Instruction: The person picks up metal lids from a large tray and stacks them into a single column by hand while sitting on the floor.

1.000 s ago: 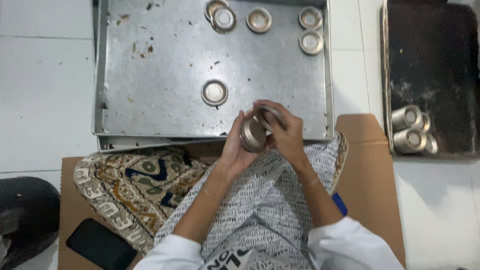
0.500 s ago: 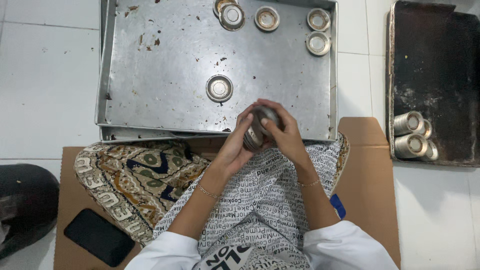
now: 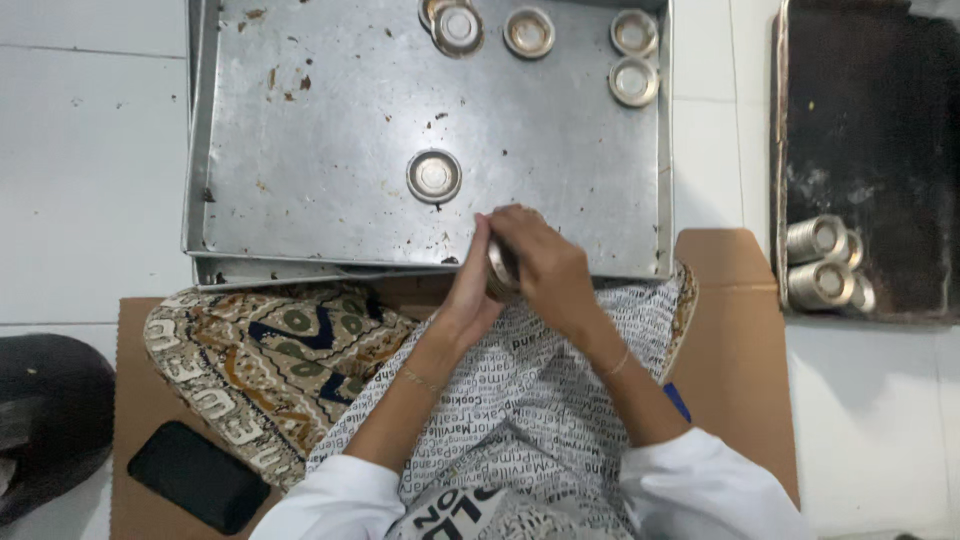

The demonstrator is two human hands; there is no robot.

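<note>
A small metal cup (image 3: pixel 500 270) is held between both hands over the near rim of a large metal tray (image 3: pixel 300 130). The left hand (image 3: pixel 468 290) lies flat against the cup's left side, its fingers (image 3: pixel 478 250) pressed together and pointing away from the body. The right hand (image 3: pixel 540 262) is curled over the cup from the right, its fingers (image 3: pixel 508 218) bent and closed around the top, so that most of the cup is hidden; only a strip of its ribbed wall is seen between the two palms.

Just beyond the fingertips, on the tray floor, a single round mould (image 3: pixel 434 176) is seen, apart from the hands. Far beyond the fingers, along the tray's far edge, four more moulds (image 3: pixel 528 32) are set in a loose row. Well to the right of the right fingers, a dark tray (image 3: pixel 880 120) is seen, with a few stacked cups (image 3: pixel 822 262) lying on their sides at its near end.

Beneath the wrists a printed apron (image 3: pixel 520 400) is spread over the lap, with a patterned cloth (image 3: pixel 260 360) to the left of the left fingers. A black phone (image 3: pixel 198 476) lies on cardboard (image 3: pixel 740 340), well behind and left of the hands.
</note>
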